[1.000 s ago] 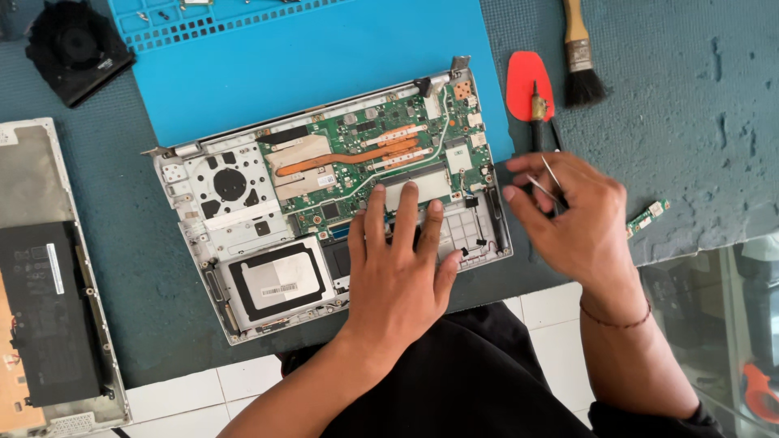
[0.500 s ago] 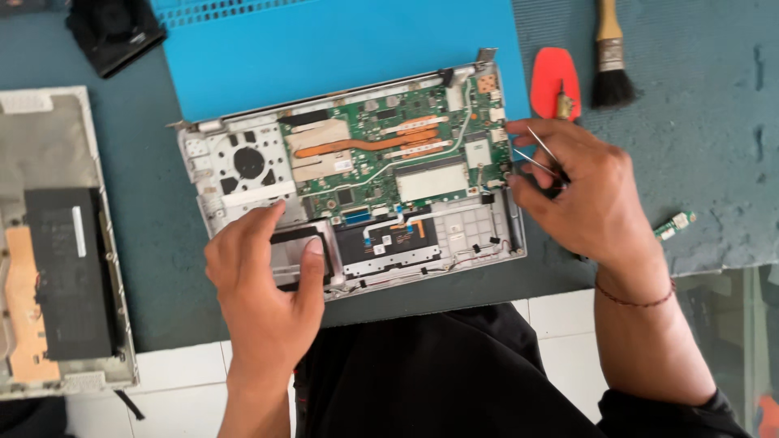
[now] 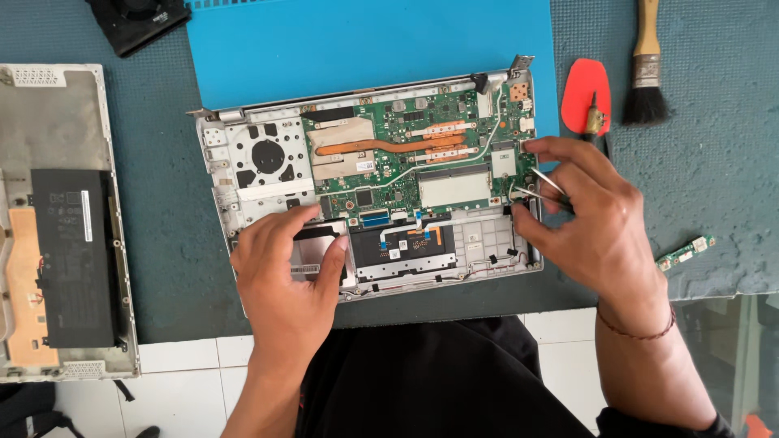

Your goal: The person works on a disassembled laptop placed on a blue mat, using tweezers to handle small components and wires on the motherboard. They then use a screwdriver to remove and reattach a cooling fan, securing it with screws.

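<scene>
An opened silver laptop [image 3: 243, 195] lies with its green motherboard [image 3: 422, 150] and copper heat pipe exposed. My left hand [image 3: 288, 280] rests flat on its lower left corner, fingers spread over the metal drive plate. My right hand [image 3: 588, 215] grips metal tweezers [image 3: 535, 185], whose tips touch the board at the laptop's right edge.
A blue mat [image 3: 365, 45] lies under the laptop's top. The removed bottom cover [image 3: 49, 122] with a black battery [image 3: 73, 255] sits at left, a black fan [image 3: 138, 20] at top left. A red-handled tool [image 3: 586, 93], a brush [image 3: 645, 69] and a small green board [image 3: 686, 253] lie at right.
My left hand slid from the laptop's middle to its lower left corner. My right hand with the tweezers moved onto the board's right edge.
</scene>
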